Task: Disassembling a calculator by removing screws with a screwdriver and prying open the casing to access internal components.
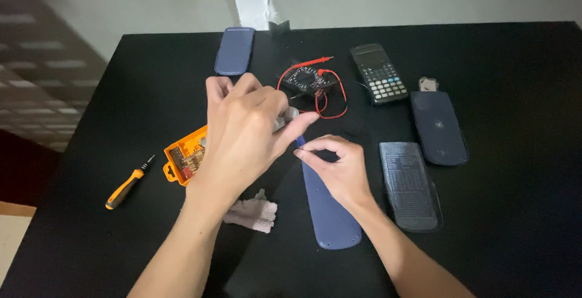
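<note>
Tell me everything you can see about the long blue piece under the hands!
The long blue panel lies flat on the black table, running from the hands toward the person. It looks like smooth, hard plastic, dark blue, narrow, with a rounded near end and tiny holes near that end's corners. Its far end is hidden under the right hand, which rests on it with pinched fingertips. The left hand hovers above, holding something small and grey. A crumpled cloth lies just left of it, not touching.

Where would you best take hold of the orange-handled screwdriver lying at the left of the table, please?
Grip the orange-handled screwdriver by its thick orange handle, coming from above. It lies flat and apart from other things, handle toward the near-left and thin dark shaft pointing up-right toward the orange bit case, so the handle is the widest, freest part to pinch.
</note>
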